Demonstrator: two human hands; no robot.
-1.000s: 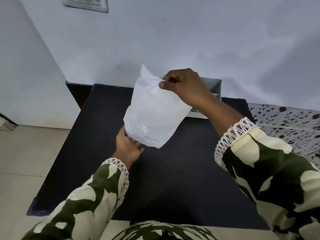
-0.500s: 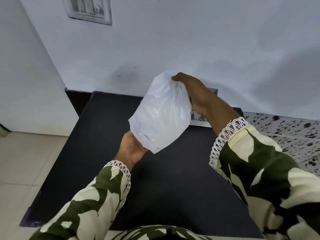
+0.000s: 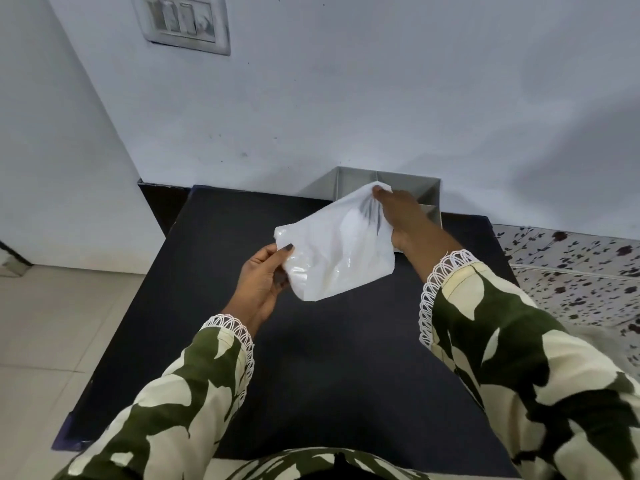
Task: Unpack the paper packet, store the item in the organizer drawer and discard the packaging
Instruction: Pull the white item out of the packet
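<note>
A white, glossy packet (image 3: 337, 249) hangs in the air over the far half of the black table (image 3: 311, 358). My left hand (image 3: 265, 278) pinches its lower left corner, thumb on top. My right hand (image 3: 398, 216) grips the packet's upper right end, where the material is bunched. Dark shapes show faintly through the packet near my right fingers; I cannot tell what the item is. Behind my right hand stands the grey organizer drawer (image 3: 353, 183), with dividers, against the wall; part of it is hidden by the hand and packet.
A switch plate (image 3: 183, 20) is on the white wall above the table. Tiled floor (image 3: 52, 323) lies to the left. A speckled white surface (image 3: 571, 271) adjoins the table on the right. Both sleeves are green-and-cream patterned.
The packet has tipped from upright to nearly flat. My left hand moved from under it to its left corner. My right hand slid to the far right end, near the organizer.
</note>
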